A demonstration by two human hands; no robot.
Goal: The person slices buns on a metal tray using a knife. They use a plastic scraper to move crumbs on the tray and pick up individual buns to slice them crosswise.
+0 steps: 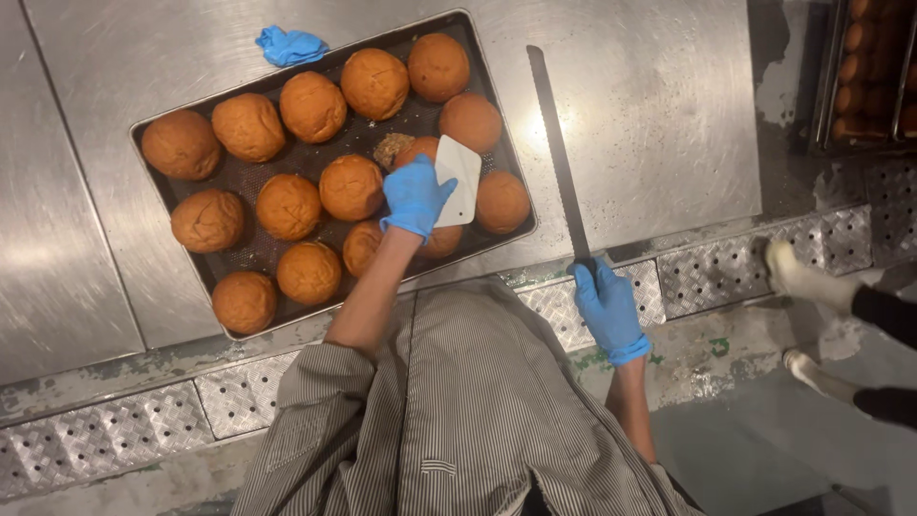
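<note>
One broad stainless steel worktable (659,115) filled the upper part of the frame, and on it, upper left of centre, sat a dark rectangular perforated baking tray (239,177). Round golden-brown bread rolls (248,126) crowded that tray, some touching. Right of the tray lay a long serrated bread knife (556,153), blade pointing up the frame, its handle clenched in the right hand (607,308), blue-gloved, at the table's lower edge. Over the tray's right half, the left hand (415,198), also gloved, gripped a white plastic scraper (459,179) between rolls. At the tray's top edge, upper left, lay a crumpled spare blue glove (290,45).
</note>
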